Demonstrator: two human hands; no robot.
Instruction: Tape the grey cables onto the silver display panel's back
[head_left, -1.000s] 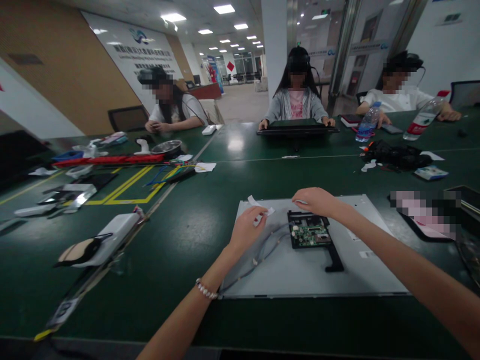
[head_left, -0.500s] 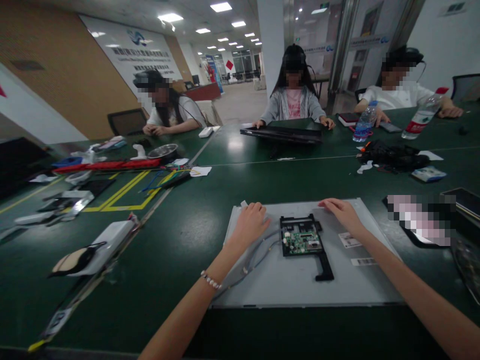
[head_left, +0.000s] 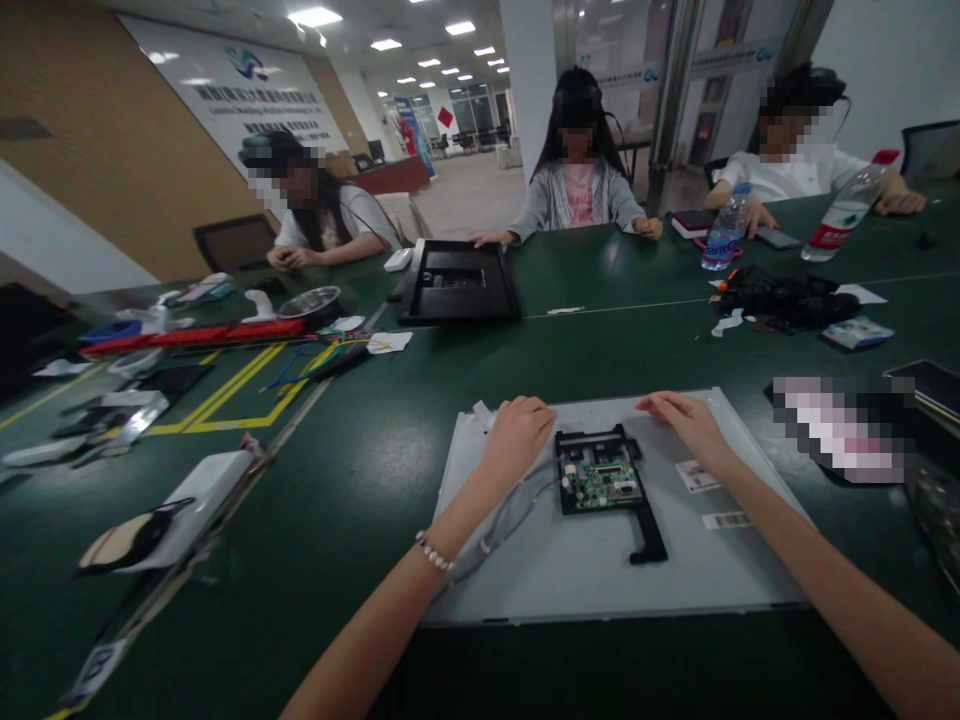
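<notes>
A grey metal-backed display panel lies on the green table in front of me. On it sits a black plastic bracket holding a green circuit board, with grey cables running from its left side. My left hand, a beaded bracelet at the wrist, is over the panel's upper left part; its fingers bend loosely beside the bracket and nothing shows in them. Over the upper right part, my right hand has its fingers stretched toward the far edge, holding nothing. Whether either hand touches the panel is unclear.
A person opposite has one hand on a black monitor frame; two other people sit at the table. Bottles, a black tangled bundle and phones are at right. Wires, a white device and tools lie left.
My left hand has shifted slightly right, toward the bracket; my right hand stays nearly still. Across the table, the black frame has moved left and now lies turned, its inside facing up.
</notes>
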